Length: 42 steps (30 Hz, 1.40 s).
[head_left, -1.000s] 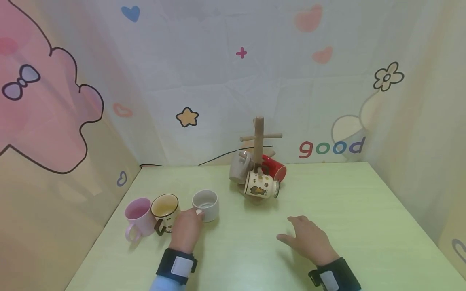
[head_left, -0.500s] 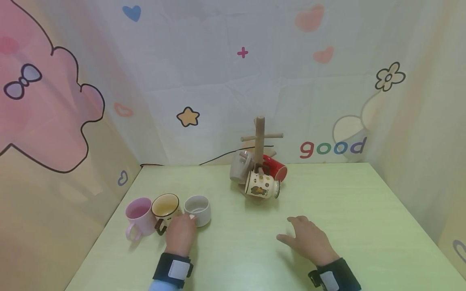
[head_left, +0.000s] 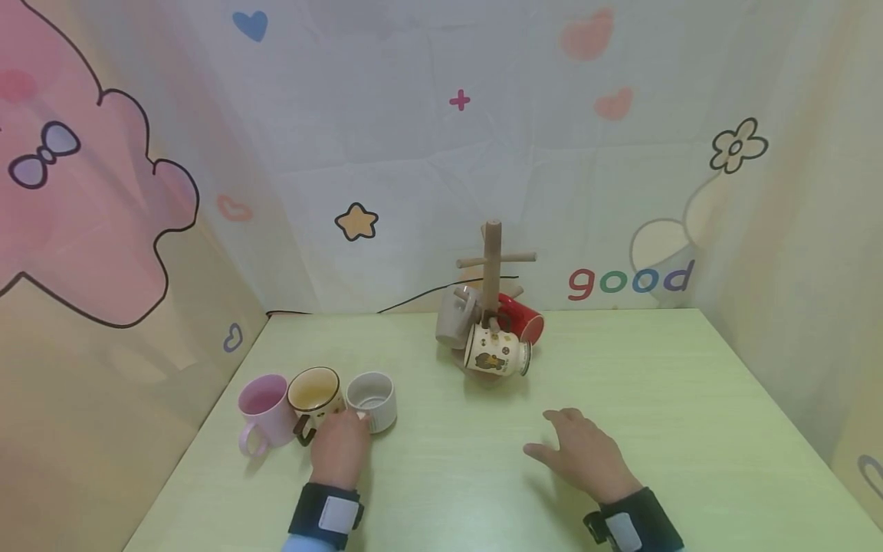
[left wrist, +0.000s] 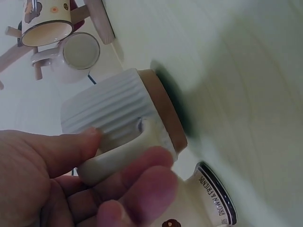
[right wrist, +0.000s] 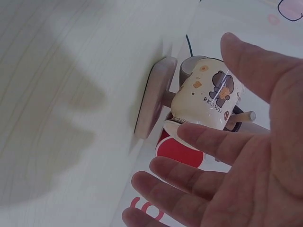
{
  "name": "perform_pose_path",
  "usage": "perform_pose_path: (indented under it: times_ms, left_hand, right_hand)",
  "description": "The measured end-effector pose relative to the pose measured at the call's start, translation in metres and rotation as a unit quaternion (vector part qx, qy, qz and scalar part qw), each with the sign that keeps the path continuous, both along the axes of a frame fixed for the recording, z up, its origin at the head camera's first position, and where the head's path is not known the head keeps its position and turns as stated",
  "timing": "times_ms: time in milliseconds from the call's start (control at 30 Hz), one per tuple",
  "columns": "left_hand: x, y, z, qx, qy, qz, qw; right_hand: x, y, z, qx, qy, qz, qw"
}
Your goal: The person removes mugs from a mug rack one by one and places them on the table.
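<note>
My left hand (head_left: pixel 340 448) pinches the handle of a small white mug (head_left: pixel 375 402). In the left wrist view the mug (left wrist: pixel 113 106) shows ribbed sides and a brown base, with thumb and fingers about its handle. Just left of it stands a cream mug (head_left: pixel 315 389) with a dark handle, then a pink mug (head_left: pixel 265 410). My right hand (head_left: pixel 586 458) hovers over the table, fingers spread and holding nothing. Beyond it is a wooden mug tree (head_left: pixel 491 261) bearing a grey mug (head_left: pixel 453 318), a red mug (head_left: pixel 523 320) and a cream bear-print mug (head_left: pixel 495 353).
The pale green table (head_left: pixel 621 383) meets a printed cloth backdrop (head_left: pixel 400 153) at its back edge. Bare pegs (head_left: pixel 520 257) stick out near the top of the mug tree. Cloth walls flank both sides of the table.
My left hand has drawn the white mug left and nearer to me, up beside the standing cream mug. The right hand has stayed almost still.
</note>
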<state>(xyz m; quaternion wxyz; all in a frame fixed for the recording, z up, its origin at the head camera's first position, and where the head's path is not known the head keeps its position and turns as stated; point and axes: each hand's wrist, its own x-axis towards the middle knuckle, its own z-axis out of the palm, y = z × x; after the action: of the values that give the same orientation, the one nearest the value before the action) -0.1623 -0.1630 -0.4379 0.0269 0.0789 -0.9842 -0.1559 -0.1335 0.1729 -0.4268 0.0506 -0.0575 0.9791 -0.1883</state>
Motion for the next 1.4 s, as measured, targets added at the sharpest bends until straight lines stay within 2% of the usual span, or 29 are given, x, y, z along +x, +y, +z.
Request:
perform_pose_path:
  times_ms: [233,367,633,767,933,1167,1400]
  left_hand:
    - [0.005,-0.005,-0.011,-0.034,0.049,-0.034,0.9976]
    - [0.004,-0.007,-0.013,-0.032,0.054,-0.036,0.9974]
    - [0.005,-0.006,-0.008,-0.031,0.042,-0.037,0.9980]
    - [0.005,-0.007,-0.006,-0.033,0.022,-0.035,0.9986]
    - [0.005,-0.009,-0.006,-0.015,0.008,-0.026,0.9995]
    - [0.003,-0.011,-0.004,0.000,0.021,-0.007,0.9998]
    - [0.005,-0.010,0.010,0.007,0.048,0.006,0.9988]
  right_hand:
    - [-0.001,0.000,-0.001,0.002,0.000,0.004,1.000]
    - [-0.001,0.000,-0.001,0.001,0.002,0.002,1.000]
    - [-0.001,0.000,0.001,0.001,0.000,0.004,1.000]
    - [-0.002,-0.001,0.000,0.000,-0.004,0.003,1.000]
    - [-0.001,-0.001,-0.001,-0.001,-0.004,0.003,1.000]
    - [0.001,-0.001,-0.001,-0.005,0.000,0.002,1.000]
    - [0.000,0.000,-0.003,-0.006,-0.003,0.001,1.000]
